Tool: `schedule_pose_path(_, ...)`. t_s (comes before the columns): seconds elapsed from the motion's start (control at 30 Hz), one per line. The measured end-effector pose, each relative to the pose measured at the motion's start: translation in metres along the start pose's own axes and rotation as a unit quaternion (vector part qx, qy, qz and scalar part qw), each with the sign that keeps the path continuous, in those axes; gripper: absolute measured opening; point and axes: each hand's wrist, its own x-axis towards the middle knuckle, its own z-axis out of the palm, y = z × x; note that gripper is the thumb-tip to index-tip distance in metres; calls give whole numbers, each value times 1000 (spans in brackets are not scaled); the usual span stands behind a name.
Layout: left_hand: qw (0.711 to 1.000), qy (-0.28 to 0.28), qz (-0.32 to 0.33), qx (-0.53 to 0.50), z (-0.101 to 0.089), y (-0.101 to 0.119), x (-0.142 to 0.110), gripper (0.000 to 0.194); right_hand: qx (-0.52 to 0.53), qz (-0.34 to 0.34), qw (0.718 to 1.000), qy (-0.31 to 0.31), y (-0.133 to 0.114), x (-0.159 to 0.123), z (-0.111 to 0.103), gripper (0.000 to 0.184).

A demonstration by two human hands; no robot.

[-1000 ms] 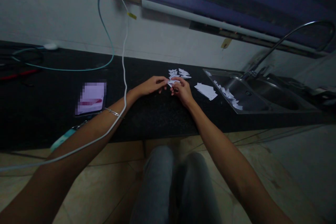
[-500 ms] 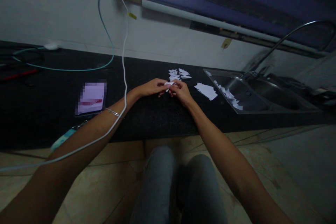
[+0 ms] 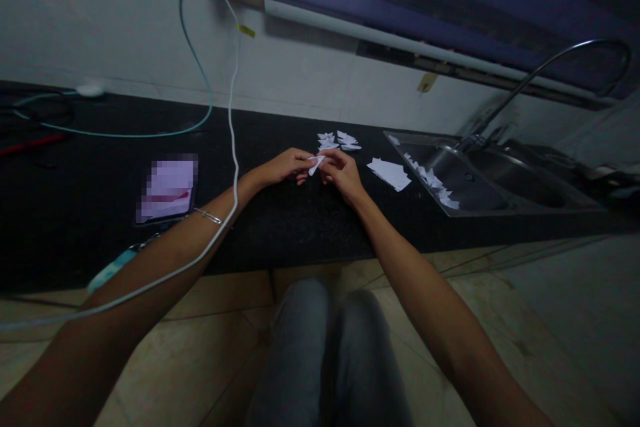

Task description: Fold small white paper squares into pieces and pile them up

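Observation:
A small folded piece of white paper [image 3: 315, 165] is pinched between my two hands above the black counter [image 3: 295, 233]. My left hand [image 3: 291, 166] grips its left side, thumb on top. On the other side, my right hand [image 3: 341, 171] has its fingers closed on the paper's right edge. Just behind the hands lie several folded white paper pieces [image 3: 349, 140] in small rows. To the right of my right hand rests a loose stack of white paper sheets [image 3: 389, 173].
More folded paper pieces [image 3: 434, 181] line the left rim of a steel sink [image 3: 493, 197] with a curved faucet [image 3: 543, 67]. A phone [image 3: 167, 188] lies by my left forearm, a teal strap [image 3: 113, 269] below it. A white cable [image 3: 231, 113] hangs from the wall socket across that forearm.
The folded paper has turned between my fingers and now shows a pointed triangular shape facing down. The view has shifted slightly; both hands remain on the paper.

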Motion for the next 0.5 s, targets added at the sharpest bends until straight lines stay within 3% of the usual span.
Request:
schedule_pose_path(0.17, 1000, 12, -6, 23, -3, 2, -3, 42, -25, -17, 999, 17, 1, 0, -4, 28)
schedule_pose_path(0.3, 998, 40, -30, 42, -2, 5, -4, 33, -48, -33, 998, 4, 8, 2, -5, 34)
schedule_pose_path(0.5, 998, 32, 0, 53, -4, 0, -1, 31, -100, -49, 994, 0, 13, 0, -3, 29)
